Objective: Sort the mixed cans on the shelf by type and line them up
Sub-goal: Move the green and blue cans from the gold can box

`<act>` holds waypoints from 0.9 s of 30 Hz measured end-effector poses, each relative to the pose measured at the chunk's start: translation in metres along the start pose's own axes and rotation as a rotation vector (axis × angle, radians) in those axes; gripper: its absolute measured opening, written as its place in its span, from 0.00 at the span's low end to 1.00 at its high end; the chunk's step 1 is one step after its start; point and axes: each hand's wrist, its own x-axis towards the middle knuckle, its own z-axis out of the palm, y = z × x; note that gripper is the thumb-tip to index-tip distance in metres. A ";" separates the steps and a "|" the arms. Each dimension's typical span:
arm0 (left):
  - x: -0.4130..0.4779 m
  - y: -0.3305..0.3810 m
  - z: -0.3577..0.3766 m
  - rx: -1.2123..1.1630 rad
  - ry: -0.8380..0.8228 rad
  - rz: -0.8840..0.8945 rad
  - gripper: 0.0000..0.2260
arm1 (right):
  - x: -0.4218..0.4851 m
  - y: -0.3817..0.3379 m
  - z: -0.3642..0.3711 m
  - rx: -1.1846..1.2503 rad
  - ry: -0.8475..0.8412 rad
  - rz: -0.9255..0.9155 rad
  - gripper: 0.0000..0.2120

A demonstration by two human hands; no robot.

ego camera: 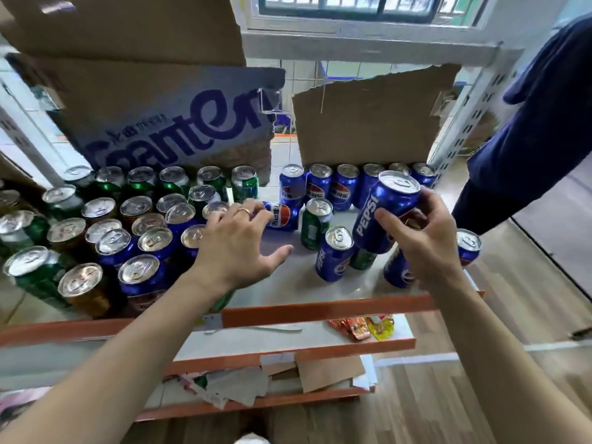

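On the shelf (pixel 288 283), toward its right end, the right hand (pixel 423 241) holds a blue Pepsi can (pixel 381 213) off the surface. The grip is wrapped round the can's lower half, thumb in front and fingers behind. The can tilts with its top toward the back edge.

The left hand (pixel 234 241), with a ring (pixel 243 211) on one finger, hovers over the middle of the shelf. Its grip is wide and holds nothing, the fingers spread and the thumb out to the side. Its fingertips reach a tipped blue can (pixel 282 216); I cannot tell whether they touch it.

Along the back edge a row of blue cans (pixel 344 187) stands at the right and a row of green cans (pixel 173 181) at the left. The front left corner holds a mixed cluster (pixel 105 245) of blue, green and brown cans, packed close. Between the hands stand a lone green can (pixel 314 225) and a blue can (pixel 333 254) just in front of it. Another blue can (pixel 467 246) stands at the right edge.

A printed cardboard box (pixel 160 116) hangs over the green row, and a torn cardboard sheet (pixel 368 120) stands behind the blue row. Snack packets (pixel 362 328) lie on the lower shelf. A person in dark blue clothing (pixel 528 123) stands at the right.
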 end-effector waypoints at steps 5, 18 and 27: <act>0.029 0.015 0.011 -0.047 0.008 0.059 0.31 | 0.040 0.005 -0.006 -0.042 0.063 -0.011 0.40; 0.056 0.016 0.063 -0.208 0.000 0.089 0.27 | 0.105 0.062 -0.007 -0.365 0.101 0.073 0.31; 0.096 0.062 0.066 -0.220 0.102 0.081 0.21 | 0.135 0.086 -0.021 -0.510 -0.010 0.127 0.30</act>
